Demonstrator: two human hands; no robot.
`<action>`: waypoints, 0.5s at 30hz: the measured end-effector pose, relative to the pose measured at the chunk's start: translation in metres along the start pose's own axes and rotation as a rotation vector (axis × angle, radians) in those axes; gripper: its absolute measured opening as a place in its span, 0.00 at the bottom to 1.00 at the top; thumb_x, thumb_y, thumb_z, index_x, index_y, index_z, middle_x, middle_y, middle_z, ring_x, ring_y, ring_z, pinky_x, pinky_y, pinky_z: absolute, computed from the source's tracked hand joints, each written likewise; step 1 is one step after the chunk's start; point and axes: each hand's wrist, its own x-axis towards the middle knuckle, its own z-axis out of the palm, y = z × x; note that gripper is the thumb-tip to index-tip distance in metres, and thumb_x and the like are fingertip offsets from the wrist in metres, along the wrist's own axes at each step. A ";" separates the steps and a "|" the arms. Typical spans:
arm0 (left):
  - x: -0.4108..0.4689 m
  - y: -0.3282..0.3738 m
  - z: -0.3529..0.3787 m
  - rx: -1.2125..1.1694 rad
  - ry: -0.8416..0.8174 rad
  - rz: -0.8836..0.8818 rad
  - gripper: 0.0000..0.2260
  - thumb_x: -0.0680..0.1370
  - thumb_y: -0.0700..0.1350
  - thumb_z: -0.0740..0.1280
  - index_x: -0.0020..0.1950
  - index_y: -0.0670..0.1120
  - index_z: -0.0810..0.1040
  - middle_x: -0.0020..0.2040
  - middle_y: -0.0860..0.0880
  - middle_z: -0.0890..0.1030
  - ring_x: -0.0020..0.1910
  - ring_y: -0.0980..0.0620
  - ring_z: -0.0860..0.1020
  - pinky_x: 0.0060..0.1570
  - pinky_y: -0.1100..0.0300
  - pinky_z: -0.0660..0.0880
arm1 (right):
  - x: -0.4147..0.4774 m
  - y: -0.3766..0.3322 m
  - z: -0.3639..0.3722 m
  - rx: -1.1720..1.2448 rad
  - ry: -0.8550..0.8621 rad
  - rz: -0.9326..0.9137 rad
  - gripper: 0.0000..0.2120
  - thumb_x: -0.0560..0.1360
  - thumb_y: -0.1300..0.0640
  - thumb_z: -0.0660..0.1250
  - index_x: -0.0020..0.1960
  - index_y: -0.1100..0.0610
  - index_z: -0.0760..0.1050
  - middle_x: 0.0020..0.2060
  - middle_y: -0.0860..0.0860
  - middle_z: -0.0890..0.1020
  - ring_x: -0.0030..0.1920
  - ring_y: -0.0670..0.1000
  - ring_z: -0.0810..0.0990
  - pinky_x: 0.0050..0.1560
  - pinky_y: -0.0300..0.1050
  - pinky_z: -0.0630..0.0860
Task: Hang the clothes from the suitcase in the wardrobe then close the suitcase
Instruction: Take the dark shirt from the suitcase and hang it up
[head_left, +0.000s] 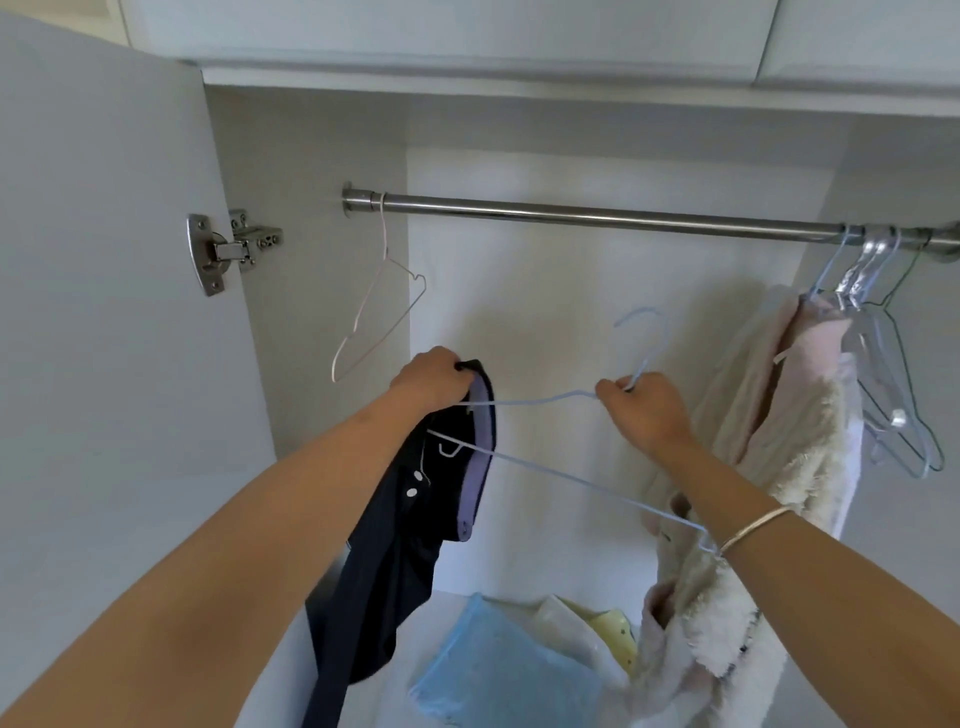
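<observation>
The dark shirt (395, 545) hangs at the near left of the open wardrobe (311, 156), its collar pinched by the left hand (428, 379). The right hand (647, 410) curls its fingers round a blue hanger (545, 472) below the rail (571, 213).

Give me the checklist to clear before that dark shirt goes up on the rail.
1. Left hand grip on the dark shirt at its collar: ok.
2. Right hand grip on the blue hanger just below its hook: ok.
3. Hanger seated in both shoulders: not ok; only its left end is at the collar, and the right end is bare.
4. Free stretch on the rail: ok, bare between the white hanger and the hung garments.
5. Hook clear of snags: ok, in open air.
6. Shirt buttons fastened: cannot tell.
</observation>
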 end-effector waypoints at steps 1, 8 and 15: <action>-0.003 0.010 0.003 0.019 -0.013 0.050 0.08 0.78 0.45 0.60 0.46 0.43 0.76 0.52 0.40 0.80 0.51 0.41 0.78 0.46 0.58 0.72 | -0.002 -0.008 0.007 0.031 -0.008 -0.010 0.25 0.74 0.55 0.64 0.21 0.57 0.62 0.19 0.51 0.66 0.29 0.55 0.68 0.31 0.46 0.62; -0.022 0.065 0.007 -0.357 -0.216 0.172 0.08 0.74 0.46 0.61 0.39 0.43 0.73 0.36 0.45 0.73 0.37 0.49 0.71 0.40 0.57 0.67 | -0.019 -0.043 0.051 0.538 -0.104 0.193 0.23 0.78 0.53 0.58 0.27 0.59 0.74 0.25 0.52 0.76 0.30 0.51 0.73 0.34 0.46 0.68; 0.000 0.020 -0.027 0.386 0.082 0.191 0.18 0.78 0.56 0.55 0.66 0.56 0.73 0.71 0.48 0.68 0.73 0.47 0.61 0.70 0.49 0.53 | -0.007 -0.021 0.034 0.714 0.019 0.333 0.27 0.75 0.53 0.60 0.17 0.52 0.69 0.14 0.46 0.70 0.27 0.52 0.69 0.35 0.46 0.66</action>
